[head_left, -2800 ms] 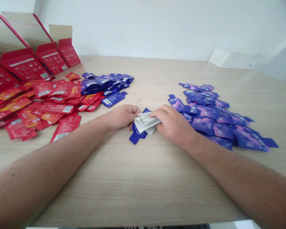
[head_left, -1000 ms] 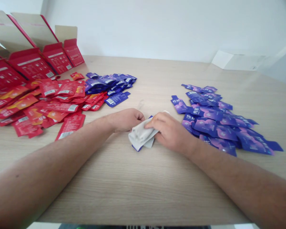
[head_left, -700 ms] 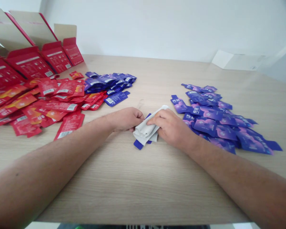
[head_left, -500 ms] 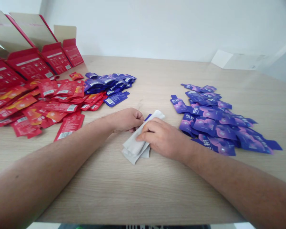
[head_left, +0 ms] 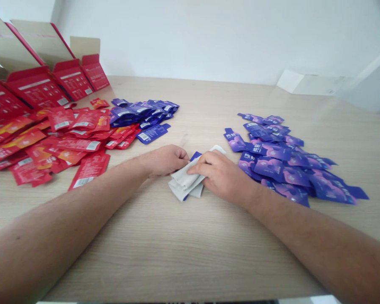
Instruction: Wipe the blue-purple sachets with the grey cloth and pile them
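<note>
In the middle of the table, my right hand is closed on a folded white-grey cloth, thumb and fingers pressing it down. Under the cloth lies a purple sachet, mostly covered, with its far tip and a bit of its near edge showing. My left hand has curled fingers at the left edge of this sachet and appears to pinch it; the fingertips are partly hidden. Right of my right hand spreads a pile of purple sachets, printed fronts mostly up. Another purple pile lies beyond my left hand, barcodes showing.
Red and orange sachets are heaped at the left, bordering the farther purple pile. Behind them stand several open red boxes with raised flaps. A white box rests at the back right against the wall.
The cloth has shifted slightly away from me and to the right under my right hand, and more of the purple sachet shows beneath it. My left hand stays nearly in place.
</note>
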`<state>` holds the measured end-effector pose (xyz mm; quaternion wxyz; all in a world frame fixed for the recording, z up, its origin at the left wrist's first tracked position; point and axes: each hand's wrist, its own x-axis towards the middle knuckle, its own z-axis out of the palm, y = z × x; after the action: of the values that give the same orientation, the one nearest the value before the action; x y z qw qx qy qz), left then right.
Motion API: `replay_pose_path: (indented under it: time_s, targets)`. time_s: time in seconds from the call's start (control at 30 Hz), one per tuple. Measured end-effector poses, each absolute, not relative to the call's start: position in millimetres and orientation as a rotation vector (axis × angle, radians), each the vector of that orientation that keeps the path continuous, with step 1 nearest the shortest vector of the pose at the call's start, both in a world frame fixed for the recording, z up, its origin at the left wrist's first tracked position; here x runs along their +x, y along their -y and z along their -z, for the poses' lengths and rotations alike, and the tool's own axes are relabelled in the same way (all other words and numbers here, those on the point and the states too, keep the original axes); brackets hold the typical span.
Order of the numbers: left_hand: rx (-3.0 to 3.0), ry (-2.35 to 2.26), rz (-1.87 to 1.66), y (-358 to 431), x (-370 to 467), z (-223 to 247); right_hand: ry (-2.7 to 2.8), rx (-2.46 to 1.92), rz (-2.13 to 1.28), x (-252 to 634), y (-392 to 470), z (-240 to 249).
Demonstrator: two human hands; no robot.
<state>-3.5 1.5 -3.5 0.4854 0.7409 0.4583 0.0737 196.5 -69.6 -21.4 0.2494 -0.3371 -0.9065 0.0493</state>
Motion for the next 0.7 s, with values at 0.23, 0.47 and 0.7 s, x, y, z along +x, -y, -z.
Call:
replay_pose_path:
  time_s: [0.23, 0.47, 0.7]
  targets:
    - [1.79, -1.07, -0.159, -1.5, -3.2, 2.0, 2.621, -0.723, -0.133, 192.1, 75.0, 20.2]
    - [1.795, -1.09, -0.168, -2.8, -3.9, 2.6, 2.508, -0.898, -0.118, 195.3, 72.1, 20.7]
    - [1.757, -1.07, -0.158, -2.7, -4.1, 3.9, 2.532, -0.851, -0.119, 196.4, 71.3, 20.1]
